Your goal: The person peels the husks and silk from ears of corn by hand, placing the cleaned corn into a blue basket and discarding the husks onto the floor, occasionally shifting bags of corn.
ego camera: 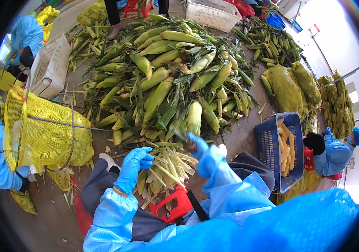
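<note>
In front of me rises a large pile of unhusked ears of corn (156, 97). My left hand (133, 167), in a blue glove, is held above my lap with bent fingers and nothing seen in it. My right hand (201, 146), gloved too, is at the near edge of the pile by the tip of an upright green ear (194, 118). Something blurred shows beside its fingers; whether it is held cannot be told. Stripped husks (170, 167) lie heaped between my knees, over a red plastic stool (174, 204).
At right stands a blue plastic crate (261, 148) holding peeled cobs (288, 151). A yellow mesh sack (53, 126) on a metal frame is at left, near a white crate (53, 63). Several people sit around; full sacks (283, 88) lie at upper right.
</note>
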Demonstrator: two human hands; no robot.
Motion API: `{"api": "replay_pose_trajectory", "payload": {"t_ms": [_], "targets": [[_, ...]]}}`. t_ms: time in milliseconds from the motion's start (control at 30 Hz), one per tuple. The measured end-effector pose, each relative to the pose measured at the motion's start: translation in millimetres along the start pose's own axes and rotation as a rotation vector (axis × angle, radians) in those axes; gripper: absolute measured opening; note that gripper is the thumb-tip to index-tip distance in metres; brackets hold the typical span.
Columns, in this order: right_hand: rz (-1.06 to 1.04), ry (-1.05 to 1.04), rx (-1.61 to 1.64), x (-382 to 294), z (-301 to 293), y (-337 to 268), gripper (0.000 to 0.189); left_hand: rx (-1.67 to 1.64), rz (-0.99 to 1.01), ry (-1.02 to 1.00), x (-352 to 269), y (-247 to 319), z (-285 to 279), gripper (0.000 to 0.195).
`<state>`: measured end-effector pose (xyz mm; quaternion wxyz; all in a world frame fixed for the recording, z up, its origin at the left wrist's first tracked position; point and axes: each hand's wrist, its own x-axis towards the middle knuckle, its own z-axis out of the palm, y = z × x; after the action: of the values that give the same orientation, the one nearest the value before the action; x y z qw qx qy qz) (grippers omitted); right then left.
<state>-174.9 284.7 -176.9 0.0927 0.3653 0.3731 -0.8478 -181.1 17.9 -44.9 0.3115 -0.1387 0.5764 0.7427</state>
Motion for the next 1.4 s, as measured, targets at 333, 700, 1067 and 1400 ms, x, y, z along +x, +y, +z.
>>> {"api": "replay_pose_trajectory", "payload": {"t_ms": [333, 700, 1067, 1400], "targets": [[0.296, -0.713, -0.501, -144, 34, 60, 0.056, -0.583, -0.096, -0.102, -8, 14, 19, 0.059], [-0.390, -0.497, -1.564, -206, 113, 1, 0.038, -0.609, 0.141, 0.057, -32, 4, 4, 0.054], [-1.126, -0.556, -2.096, -204, 98, 24, 0.020, -0.343, 0.350, 0.189, -41, -2, 10, 0.055], [-1.318, -0.060, -1.886, -159, 120, -8, 0.014, -0.645, -0.061, -0.141, -15, -19, 5, 0.051]]}}
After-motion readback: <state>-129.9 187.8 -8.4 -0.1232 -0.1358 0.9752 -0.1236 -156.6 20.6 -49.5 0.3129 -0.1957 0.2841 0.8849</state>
